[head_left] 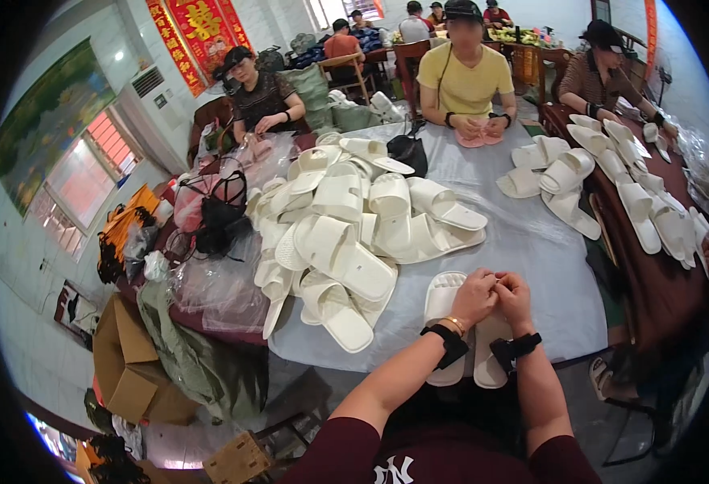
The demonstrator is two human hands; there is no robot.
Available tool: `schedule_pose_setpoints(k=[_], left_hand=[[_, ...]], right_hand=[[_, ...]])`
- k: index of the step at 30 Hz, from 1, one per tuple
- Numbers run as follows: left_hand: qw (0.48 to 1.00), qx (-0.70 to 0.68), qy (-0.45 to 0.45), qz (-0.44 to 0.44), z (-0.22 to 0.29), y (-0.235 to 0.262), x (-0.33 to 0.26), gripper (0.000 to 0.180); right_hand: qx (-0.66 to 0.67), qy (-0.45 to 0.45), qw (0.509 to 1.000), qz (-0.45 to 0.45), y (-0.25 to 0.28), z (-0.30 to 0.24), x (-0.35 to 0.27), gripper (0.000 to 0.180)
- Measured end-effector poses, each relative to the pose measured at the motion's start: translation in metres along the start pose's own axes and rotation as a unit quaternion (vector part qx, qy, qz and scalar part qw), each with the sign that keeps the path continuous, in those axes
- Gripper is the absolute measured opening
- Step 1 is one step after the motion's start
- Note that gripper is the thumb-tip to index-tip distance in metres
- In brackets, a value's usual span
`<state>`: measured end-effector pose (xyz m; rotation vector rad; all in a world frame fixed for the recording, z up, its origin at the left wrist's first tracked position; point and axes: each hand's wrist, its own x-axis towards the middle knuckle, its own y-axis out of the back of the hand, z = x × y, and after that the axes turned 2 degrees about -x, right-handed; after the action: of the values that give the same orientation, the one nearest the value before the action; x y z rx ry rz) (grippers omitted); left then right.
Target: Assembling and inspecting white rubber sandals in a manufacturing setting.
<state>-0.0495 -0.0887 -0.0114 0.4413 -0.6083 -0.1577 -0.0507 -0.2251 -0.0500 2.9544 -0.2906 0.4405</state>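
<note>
A pair of white slippers lies side by side at the table's near edge, the left slipper [439, 302] and the right slipper [488, 365] partly covered by my hands and wrists. Over them my left hand [474, 299] and my right hand [515, 300] meet, fingertips pinched together. Whatever sits between the fingers is hidden or too small to name. Each wrist wears a black band. Just to the left rises a large heap of white slippers [346, 258], stacked loosely at many angles.
More white slippers [565, 171] lie at the table's right side, and rows of them [636, 206] cover a dark red table. Opposite, a person in yellow [465, 81] handles a pink slipper [478, 134]. Black bags [224, 214] and clear plastic [217, 278] lie left; a cardboard box [133, 363] stands below.
</note>
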Motion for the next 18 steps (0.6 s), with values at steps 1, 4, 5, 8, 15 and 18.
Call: schedule_pose_setpoints(k=[1,4,5,8,15,18], left_hand=[[1.000,0.003,0.000,0.000,0.000,-0.001,0.001,0.013],[1.000,0.013,0.011,-0.002,-0.001,0.002,-0.001,0.013],[0.999,0.037,-0.013,0.018,0.001,0.003,-0.001,0.014],[0.987,0.122,-0.057,0.086,0.017,0.010,0.002,0.016],[0.983,0.176,0.001,-0.056,0.039,0.052,-0.059,0.017],[0.967,0.233,0.081,-0.063,0.048,0.054,-0.088,0.040]], right_hand=[[-0.025,-0.007,1.000,0.011,0.002,-0.002,-0.001,0.009],[-0.058,-0.021,0.998,0.019,-0.003,-0.016,-0.001,0.012],[-0.040,-0.027,0.998,0.028,-0.002,-0.016,-0.001,0.011],[0.035,-0.057,0.996,0.050,0.000,-0.011,0.002,0.007],[0.053,-0.075,0.986,0.142,0.043,0.011,-0.001,0.021],[0.059,-0.135,0.980,0.132,0.052,0.019,-0.016,0.020]])
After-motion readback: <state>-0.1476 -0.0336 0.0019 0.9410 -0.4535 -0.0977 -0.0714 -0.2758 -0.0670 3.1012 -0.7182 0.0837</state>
